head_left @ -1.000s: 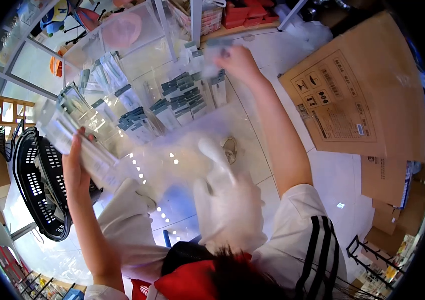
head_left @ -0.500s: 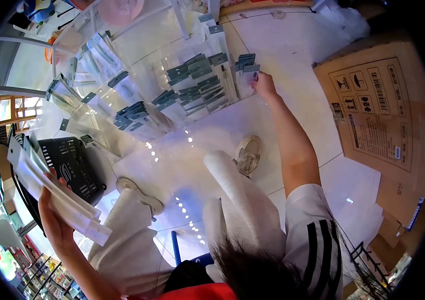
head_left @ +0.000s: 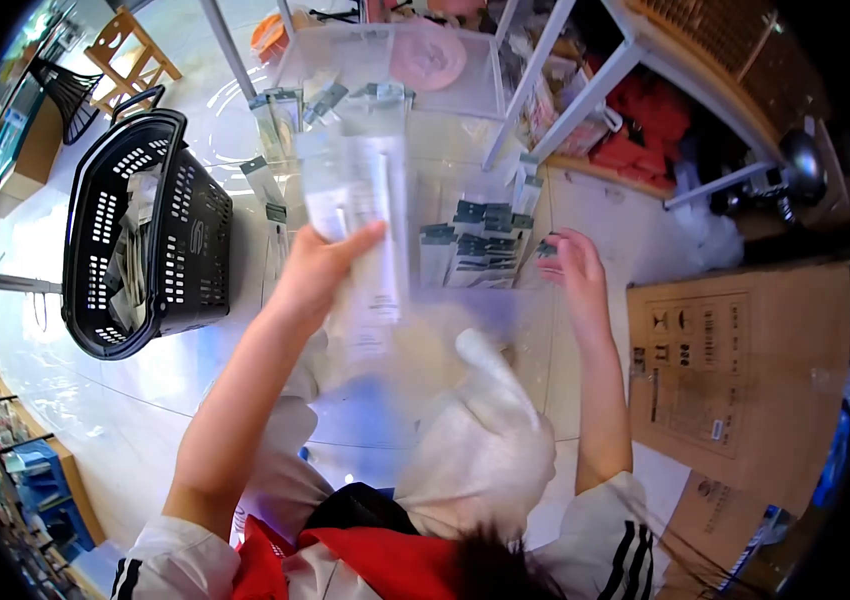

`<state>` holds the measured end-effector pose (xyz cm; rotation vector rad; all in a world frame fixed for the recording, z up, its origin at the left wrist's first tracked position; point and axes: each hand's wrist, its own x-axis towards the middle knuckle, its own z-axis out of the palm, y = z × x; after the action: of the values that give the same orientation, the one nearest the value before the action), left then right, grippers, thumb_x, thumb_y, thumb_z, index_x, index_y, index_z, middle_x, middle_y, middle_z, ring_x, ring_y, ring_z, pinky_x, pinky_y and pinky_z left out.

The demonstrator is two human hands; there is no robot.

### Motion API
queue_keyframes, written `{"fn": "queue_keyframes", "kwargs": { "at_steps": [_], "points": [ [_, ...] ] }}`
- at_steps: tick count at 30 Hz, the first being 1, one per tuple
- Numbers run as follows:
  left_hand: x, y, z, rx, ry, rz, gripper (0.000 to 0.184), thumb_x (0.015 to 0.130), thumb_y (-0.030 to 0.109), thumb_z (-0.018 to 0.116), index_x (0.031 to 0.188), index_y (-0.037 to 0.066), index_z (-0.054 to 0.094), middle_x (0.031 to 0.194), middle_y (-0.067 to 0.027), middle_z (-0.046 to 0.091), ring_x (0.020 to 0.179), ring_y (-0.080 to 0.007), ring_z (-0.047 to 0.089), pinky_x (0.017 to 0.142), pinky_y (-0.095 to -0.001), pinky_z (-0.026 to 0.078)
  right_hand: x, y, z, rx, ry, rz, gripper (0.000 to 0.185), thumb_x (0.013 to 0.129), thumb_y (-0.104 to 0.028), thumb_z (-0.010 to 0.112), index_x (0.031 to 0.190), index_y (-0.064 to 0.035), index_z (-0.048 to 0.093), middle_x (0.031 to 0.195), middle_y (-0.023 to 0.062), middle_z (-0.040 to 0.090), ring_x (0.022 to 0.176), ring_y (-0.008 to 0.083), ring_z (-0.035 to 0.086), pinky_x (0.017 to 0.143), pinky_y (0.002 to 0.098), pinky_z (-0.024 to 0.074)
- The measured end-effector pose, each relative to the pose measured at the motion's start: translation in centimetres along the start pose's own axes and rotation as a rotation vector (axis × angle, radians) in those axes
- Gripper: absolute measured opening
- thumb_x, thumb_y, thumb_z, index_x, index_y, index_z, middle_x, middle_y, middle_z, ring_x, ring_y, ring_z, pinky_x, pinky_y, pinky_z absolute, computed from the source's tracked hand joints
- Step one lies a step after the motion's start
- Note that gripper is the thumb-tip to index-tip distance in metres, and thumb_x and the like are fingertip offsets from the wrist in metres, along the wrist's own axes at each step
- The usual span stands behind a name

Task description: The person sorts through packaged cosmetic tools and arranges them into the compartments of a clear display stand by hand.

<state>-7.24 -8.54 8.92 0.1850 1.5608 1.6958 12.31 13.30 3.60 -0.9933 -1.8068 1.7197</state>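
My left hand [head_left: 330, 265] is closed around a bundle of clear plastic packets [head_left: 380, 210], held up at the middle of the view and blurred by motion. Behind and to the right, rows of packets with dark green tops [head_left: 485, 235] stand on the floor in a clear tray or compartments. Just right of these rows is my right hand [head_left: 575, 265], its fingers slightly bent and apart, beside a small dark green packet top. Whether the fingers touch that top cannot be made out. More packets [head_left: 280, 105] stand behind the bundle.
A black basket [head_left: 200, 235] holding grey packets stands at the left. At the right is a large cardboard box [head_left: 745, 370]. White shelf legs [head_left: 585, 105] rise at the back, near red boxes [head_left: 640, 120]. A wooden chair [head_left: 130, 55] stands at the far left back.
The view has swung left. My left hand has brought its bundle from the far left to the middle, over the floor packets. My right hand's fingers have loosened near the right end of the rows.
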Motion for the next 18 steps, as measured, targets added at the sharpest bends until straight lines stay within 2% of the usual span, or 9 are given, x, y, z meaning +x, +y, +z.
{"fn": "queue_keyframes", "kwargs": {
  "at_steps": [2, 4, 6, 7, 8, 9, 11, 14, 18],
  "points": [
    [-0.3, -0.2, 0.6, 0.035, -0.057, 0.023, 0.028, 0.082, 0.014, 0.061, 0.104, -0.003, 0.057, 0.092, -0.0084, 0.063, 0.08, -0.015, 0.06, 0.072, -0.0296, 0.049, -1.8, -5.4, 4.0, 0.137, -0.195, -0.022, 0.039, 0.09, -0.025, 0.05, 0.118, 0.0014, 0.042, 0.11, 0.0133, 0.054, 0.085, 0.0179, 0.06, 0.072, 0.0286, 0.0483],
    [-0.5, -0.1, 0.9, 0.138, -0.146, 0.023, 0.029, 0.083, 0.012, 0.06, 0.107, -0.003, 0.056, 0.096, -0.0093, 0.062, 0.084, -0.0144, 0.06, 0.074, -0.0291, 0.048, -3.2, -8.2, 8.8, 0.1, -0.231, -0.038, 0.041, 0.089, -0.026, 0.053, 0.117, 0.0025, 0.043, 0.11, 0.0134, 0.055, 0.089, 0.0197, 0.059, 0.076, 0.0308, 0.0469],
    [-0.3, -1.0, 1.1, 0.062, -0.264, 0.092, 0.031, 0.085, 0.013, 0.057, 0.112, -0.002, 0.053, 0.101, -0.0095, 0.06, 0.089, -0.014, 0.058, 0.078, -0.0288, 0.047, -2.2, -6.2, 13.0, 0.088, -0.154, -0.216, 0.042, 0.083, -0.02, 0.061, 0.114, 0.0041, 0.045, 0.102, 0.0131, 0.059, 0.089, 0.0207, 0.058, 0.079, 0.0312, 0.0452],
    [-0.3, -1.2, 1.1, 0.029, -0.323, 0.121, 0.032, 0.086, 0.013, 0.056, 0.114, -0.002, 0.051, 0.103, -0.0096, 0.059, 0.091, -0.0138, 0.057, 0.079, -0.0287, 0.046, -2.3, -6.7, 13.8, -0.076, -0.074, -0.249, 0.038, 0.081, -0.015, 0.06, 0.111, 0.0045, 0.047, 0.095, 0.0133, 0.061, 0.085, 0.0197, 0.059, 0.075, 0.0311, 0.0458],
    [-0.9, -0.3, 1.1, -0.096, -0.403, 0.012, 0.032, 0.091, 0.014, 0.048, 0.12, 0.001, 0.044, 0.106, -0.0084, 0.057, 0.091, -0.0142, 0.057, 0.078, -0.0285, 0.047, -1.6, -6.0, 14.1, -0.078, -0.005, -0.257, 0.035, 0.082, -0.014, 0.059, 0.109, 0.0044, 0.047, 0.092, 0.0133, 0.061, 0.082, 0.0193, 0.06, 0.073, 0.0304, 0.046],
    [-0.9, -0.1, 0.9, -0.134, -0.419, 0.026, 0.032, 0.091, 0.015, 0.047, 0.12, 0.001, 0.044, 0.106, -0.0083, 0.057, 0.091, -0.0143, 0.057, 0.078, -0.0285, 0.048, -1.0, -5.5, 14.5, -0.08, 0.061, -0.263, 0.032, 0.083, -0.013, 0.058, 0.107, 0.0042, 0.048, 0.089, 0.0133, 0.061, 0.079, 0.0189, 0.06, 0.071, 0.0297, 0.0463],
    [-0.7, -0.1, 0.9, -0.213, -0.448, 0.044, 0.032, 0.092, 0.015, 0.044, 0.121, 0.002, 0.043, 0.106, -0.0083, 0.057, 0.09, -0.0145, 0.057, 0.077, -0.0286, 0.048, -0.5, -5.5, 14.4, 0.204, 0.16, -0.146, 0.027, 0.084, -0.011, 0.056, 0.105, 0.0032, 0.049, 0.087, 0.0122, 0.061, 0.075, 0.0184, 0.06, 0.067, 0.0282, 0.0466],
    [0.8, -0.4, 0.6, -0.044, -0.402, 0.238, 0.03, 0.092, 0.013, 0.044, 0.12, 0.002, 0.043, 0.104, -0.008, 0.058, 0.087, -0.0149, 0.059, 0.074, -0.0293, 0.049, -0.8, -6.8, 14.4, 0.501, 0.262, -0.025, 0.022, 0.085, -0.011, 0.055, 0.102, 0.0025, 0.049, 0.083, 0.0098, 0.059, 0.071, 0.0161, 0.059, 0.062, 0.0257, 0.0465],
    [1.0, 1.5, 0.2, -0.126, -0.214, 0.104, 0.028, 0.088, 0.007, 0.051, 0.115, 0.001, 0.047, 0.098, -0.0073, 0.061, 0.084, -0.0132, 0.059, 0.074, -0.0284, 0.049, -1.2, -9.0, 13.7, 0.497, 0.182, -0.036, 0.018, 0.088, -0.014, 0.052, 0.097, 0.0009, 0.05, 0.081, 0.0056, 0.057, 0.069, 0.0123, 0.056, 0.059, 0.0241, 0.046]
  ]
}}
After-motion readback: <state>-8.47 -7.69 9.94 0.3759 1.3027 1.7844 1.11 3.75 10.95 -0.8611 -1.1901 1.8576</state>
